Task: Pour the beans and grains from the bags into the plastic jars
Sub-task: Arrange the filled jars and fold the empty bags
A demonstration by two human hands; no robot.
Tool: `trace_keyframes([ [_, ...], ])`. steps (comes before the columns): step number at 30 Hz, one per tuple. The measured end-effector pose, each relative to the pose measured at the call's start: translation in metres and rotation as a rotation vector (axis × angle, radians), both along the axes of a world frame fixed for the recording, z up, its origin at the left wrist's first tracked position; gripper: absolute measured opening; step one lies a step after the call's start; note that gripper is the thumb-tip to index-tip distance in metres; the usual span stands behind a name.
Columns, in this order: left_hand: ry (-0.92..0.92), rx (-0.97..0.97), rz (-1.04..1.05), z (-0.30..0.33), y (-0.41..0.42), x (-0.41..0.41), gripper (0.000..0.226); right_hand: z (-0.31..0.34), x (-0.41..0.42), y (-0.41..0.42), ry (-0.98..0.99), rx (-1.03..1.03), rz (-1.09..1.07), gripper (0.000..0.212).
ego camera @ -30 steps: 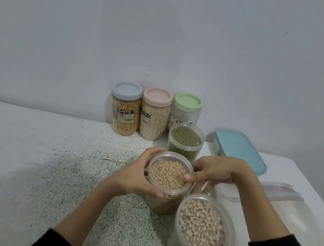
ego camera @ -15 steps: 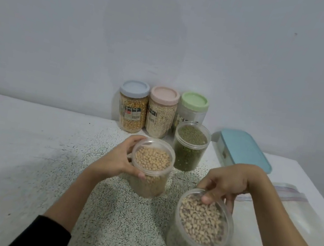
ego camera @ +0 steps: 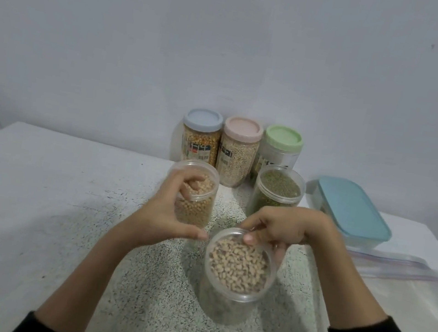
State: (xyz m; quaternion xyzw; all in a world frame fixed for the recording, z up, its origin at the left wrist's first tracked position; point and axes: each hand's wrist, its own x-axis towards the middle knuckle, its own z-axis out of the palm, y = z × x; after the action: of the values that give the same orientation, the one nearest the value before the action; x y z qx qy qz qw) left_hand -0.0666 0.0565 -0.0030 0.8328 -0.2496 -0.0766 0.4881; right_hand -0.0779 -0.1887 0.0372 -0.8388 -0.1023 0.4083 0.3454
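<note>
Head view: left hand [ego camera: 166, 215] gripped lidless soybean jar [ego camera: 197, 194] near rim, fingers curled over its mouth, jar upright on speckled table [ego camera: 33, 192]. Right hand [ego camera: 285, 229] pinched far rim of open black-eyed-bean jar [ego camera: 237, 273], nearest camera. Open mung-bean jar [ego camera: 278, 194] stood just behind. Three lidded jars [ego camera: 239, 151] lined up at wall. Blue-lidded box [ego camera: 352, 211] at right; empty zip bag [ego camera: 408, 290] flat beside it.
</note>
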Motion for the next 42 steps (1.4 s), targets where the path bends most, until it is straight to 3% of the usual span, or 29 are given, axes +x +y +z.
trace_keyframes([
  [2,0.126,0.158,-0.25,0.002,-0.003,-0.011,0.101,-0.002,0.002,0.01,-0.049,-0.005,-0.032,0.02],
  [5,0.02,0.286,-0.328,-0.01,-0.013,-0.017,0.114,-0.005,0.003,0.021,-0.078,-0.034,-0.109,0.035],
  [8,-0.006,0.198,-0.278,-0.016,-0.013,-0.014,0.113,0.0,0.003,0.023,-0.072,-0.068,-0.07,0.076],
  [10,-0.133,0.229,-0.17,-0.015,-0.017,-0.01,0.111,0.002,0.002,0.025,-0.122,-0.205,0.039,0.106],
  [13,-0.337,0.282,0.104,-0.013,-0.03,0.003,0.118,-0.007,0.001,0.035,-0.432,-0.471,0.071,0.126],
  [17,-0.422,0.31,0.348,-0.027,-0.032,0.024,0.118,-0.027,0.009,0.045,-0.812,-0.501,-0.06,0.114],
  [21,-0.334,0.329,0.441,-0.043,-0.028,0.042,0.105,-0.039,0.022,0.049,-0.88,-0.493,-0.071,0.102],
  [25,-0.114,-0.012,0.557,-0.054,-0.028,0.056,0.114,-0.05,0.039,0.054,-1.024,-0.541,-0.125,0.09],
  [28,-0.019,-0.138,0.536,-0.056,-0.029,0.066,0.123,-0.058,0.051,0.058,-1.128,-0.547,-0.181,0.084],
  [38,0.028,-0.133,0.492,-0.061,-0.025,0.086,0.125,-0.067,0.068,0.06,-1.244,-0.532,-0.282,0.072],
  [42,0.05,-0.126,0.495,-0.058,-0.025,0.084,0.128,-0.068,0.071,0.059,-1.197,-0.515,-0.274,0.074],
])
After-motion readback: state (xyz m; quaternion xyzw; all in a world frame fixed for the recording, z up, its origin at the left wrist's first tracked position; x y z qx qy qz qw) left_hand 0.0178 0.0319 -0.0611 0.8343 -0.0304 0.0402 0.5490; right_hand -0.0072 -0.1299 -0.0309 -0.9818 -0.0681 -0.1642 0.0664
